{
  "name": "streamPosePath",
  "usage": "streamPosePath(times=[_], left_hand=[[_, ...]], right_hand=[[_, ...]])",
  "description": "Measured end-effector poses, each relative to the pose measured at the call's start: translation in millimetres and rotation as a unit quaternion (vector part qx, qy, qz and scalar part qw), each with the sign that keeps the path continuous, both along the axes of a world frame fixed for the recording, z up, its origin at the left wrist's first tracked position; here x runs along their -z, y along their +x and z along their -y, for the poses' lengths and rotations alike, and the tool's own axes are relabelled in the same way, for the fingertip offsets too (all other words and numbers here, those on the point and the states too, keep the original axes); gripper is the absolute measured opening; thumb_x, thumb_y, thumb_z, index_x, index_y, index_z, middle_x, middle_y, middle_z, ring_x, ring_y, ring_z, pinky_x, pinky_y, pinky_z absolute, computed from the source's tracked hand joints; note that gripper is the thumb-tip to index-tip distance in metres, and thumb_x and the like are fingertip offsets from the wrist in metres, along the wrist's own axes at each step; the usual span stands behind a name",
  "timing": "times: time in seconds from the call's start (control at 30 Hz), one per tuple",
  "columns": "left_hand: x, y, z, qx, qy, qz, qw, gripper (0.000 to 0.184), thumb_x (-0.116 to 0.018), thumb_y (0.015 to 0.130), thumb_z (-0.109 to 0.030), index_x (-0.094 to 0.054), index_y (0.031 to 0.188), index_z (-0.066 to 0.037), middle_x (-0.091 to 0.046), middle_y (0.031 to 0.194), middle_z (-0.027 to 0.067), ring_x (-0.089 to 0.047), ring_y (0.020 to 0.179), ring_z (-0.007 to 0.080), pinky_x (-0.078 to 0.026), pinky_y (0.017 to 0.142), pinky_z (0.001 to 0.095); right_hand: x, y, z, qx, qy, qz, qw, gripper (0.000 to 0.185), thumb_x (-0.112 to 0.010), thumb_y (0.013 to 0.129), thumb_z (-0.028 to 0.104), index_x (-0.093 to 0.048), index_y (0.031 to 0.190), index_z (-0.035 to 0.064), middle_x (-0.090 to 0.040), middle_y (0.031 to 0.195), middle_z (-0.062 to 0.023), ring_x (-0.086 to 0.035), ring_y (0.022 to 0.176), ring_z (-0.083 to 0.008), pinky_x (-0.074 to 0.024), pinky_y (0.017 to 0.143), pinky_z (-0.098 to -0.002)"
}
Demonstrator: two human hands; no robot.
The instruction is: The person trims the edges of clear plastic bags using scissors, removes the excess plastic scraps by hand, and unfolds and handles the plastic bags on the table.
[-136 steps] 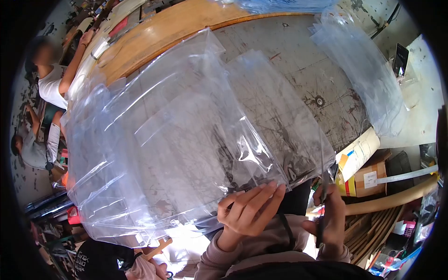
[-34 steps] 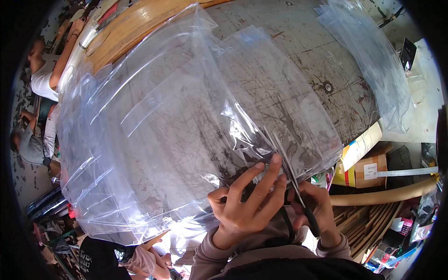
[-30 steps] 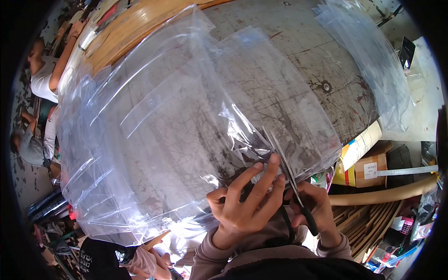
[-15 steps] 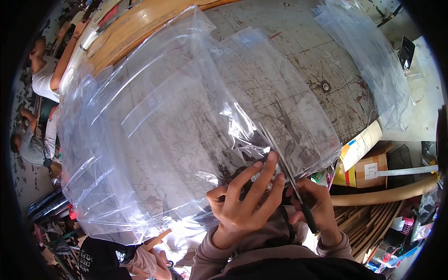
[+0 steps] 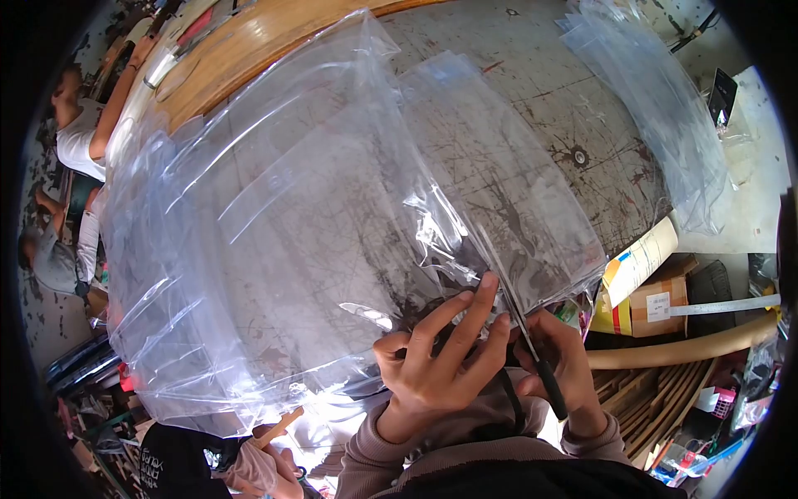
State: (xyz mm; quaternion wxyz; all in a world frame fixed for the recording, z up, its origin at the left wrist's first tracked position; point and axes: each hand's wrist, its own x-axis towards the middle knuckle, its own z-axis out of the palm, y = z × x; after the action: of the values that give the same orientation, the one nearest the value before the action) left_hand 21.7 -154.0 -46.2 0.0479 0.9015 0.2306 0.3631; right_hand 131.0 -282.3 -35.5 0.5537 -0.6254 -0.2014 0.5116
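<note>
Clear plastic sheet [image 5: 307, 183] spreads in loose layers across the table in front of me. My left hand [image 5: 440, 358] lies on its near right edge with fingers stretched and apart, the fingertips close beside the scissor blades. Scissors [image 5: 517, 312] with long thin blades and a black handle are gripped in my right hand [image 5: 565, 362]. The blades point away from me, along the crumpled, shiny edge of the sheet. To the right of the blades lies a flatter stack of clear plastic [image 5: 515, 158]. Part of my right hand's grip is hidden behind the handle.
More clear plastic [image 5: 657, 108] lies at the far right of the scratched table [image 5: 573, 108]. A cardboard box [image 5: 677, 291] and a tan roll [image 5: 682, 345] stand right of me. People are at the left, and a person in a black cap [image 5: 179, 461] sits below.
The scissors and both hands have shifted very slightly to the right, and the sheet's shiny edge has moved a little with them. My right hand still grips the scissors.
</note>
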Motion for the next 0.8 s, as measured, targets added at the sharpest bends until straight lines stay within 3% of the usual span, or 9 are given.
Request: streamPosePath(times=[0.37,0.57,0.63,0.67,0.73,0.77,0.8], left_hand=[[-1.6,-0.1,0.3,0.004,-0.013,-0.001,1.0,0.002,-0.059,0.077,-0.026,-0.058,0.076,-0.026,-0.068,0.101,-0.0071,-0.058,0.086,0.0036,-0.024,0.066,0.0234],[-5.4,-7.3,0.4,0.017,-0.026,-0.012,0.999,0.004,-0.062,0.074,-0.023,-0.059,0.077,-0.023,-0.068,0.101,-0.0051,-0.058,0.086,0.0049,-0.025,0.07,0.0239],[-6.8,-14.3,0.4,0.025,-0.032,-0.014,0.999,0.006,-0.063,0.073,-0.022,-0.059,0.077,-0.022,-0.068,0.101,-0.0046,-0.058,0.087,0.0053,-0.026,0.071,0.0243],[-7.2,-18.5,1.1,0.038,-0.042,-0.008,0.998,0.006,-0.063,0.073,-0.02,-0.059,0.078,-0.02,-0.068,0.1,-0.0041,-0.058,0.086,0.0056,-0.027,0.071,0.0246],[-7.3,-21.9,2.2,0.048,-0.052,-0.001,0.998,0.007,-0.063,0.073,-0.018,-0.06,0.078,-0.018,-0.068,0.1,-0.0037,-0.058,0.086,0.006,-0.027,0.072,0.0249],[-7.0,-22.9,2.1,0.049,-0.066,-0.004,0.997,0.006,-0.062,0.073,-0.016,-0.06,0.078,-0.017,-0.067,0.101,-0.004,-0.058,0.085,0.0059,-0.028,0.071,0.0247],[-6.5,-23.5,1.9,0.049,-0.08,-0.007,0.996,0.006,-0.061,0.073,-0.014,-0.06,0.078,-0.016,-0.067,0.102,-0.0044,-0.058,0.083,0.0058,-0.028,0.07,0.0244]], right_hand=[[3.6,-3.2,1.7,0.014,0.003,0.014,1.0,0.071,-0.087,0.055,0.04,-0.052,0.1,-0.0024,-0.054,0.08,-0.0015,-0.048,0.073,-0.0063,-0.0373,0.065,-0.0205],[-7.8,4.0,7.3,0.021,-0.032,-0.043,0.998,0.065,-0.088,0.055,0.029,-0.055,0.102,-0.001,-0.056,0.081,-0.0014,-0.052,0.071,-0.0072,-0.0407,0.064,-0.0211],[-17.8,15.4,12.9,-0.053,-0.04,0.06,0.996,0.058,-0.085,0.054,0.017,-0.057,0.101,0.0006,-0.058,0.081,-0.003,-0.053,0.069,-0.0078,-0.0423,0.064,-0.0217],[-26.6,20.4,12.8,-0.054,-0.039,0.062,0.996,0.058,-0.085,0.054,0.017,-0.057,0.101,0.0006,-0.058,0.081,-0.003,-0.053,0.069,-0.0078,-0.0423,0.064,-0.0217],[-47.3,30.7,11.0,-0.104,-0.082,0.301,0.944,0.052,-0.08,0.05,0.008,-0.06,0.098,0.0015,-0.059,0.081,-0.0048,-0.054,0.066,-0.0092,-0.0428,0.062,-0.0229],[-53.2,33.4,11.5,-0.064,-0.111,0.338,0.932,0.045,-0.076,0.051,0.004,-0.061,0.093,0.0015,-0.058,0.081,-0.0055,-0.054,0.064,-0.0113,-0.0426,0.059,-0.0234],[-53.9,38.2,13.4,-0.033,-0.107,0.398,0.91,0.049,-0.076,0.053,0.003,-0.058,0.098,0.001,-0.058,0.082,-0.0052,-0.053,0.065,-0.0128,-0.0419,0.061,-0.0242]])
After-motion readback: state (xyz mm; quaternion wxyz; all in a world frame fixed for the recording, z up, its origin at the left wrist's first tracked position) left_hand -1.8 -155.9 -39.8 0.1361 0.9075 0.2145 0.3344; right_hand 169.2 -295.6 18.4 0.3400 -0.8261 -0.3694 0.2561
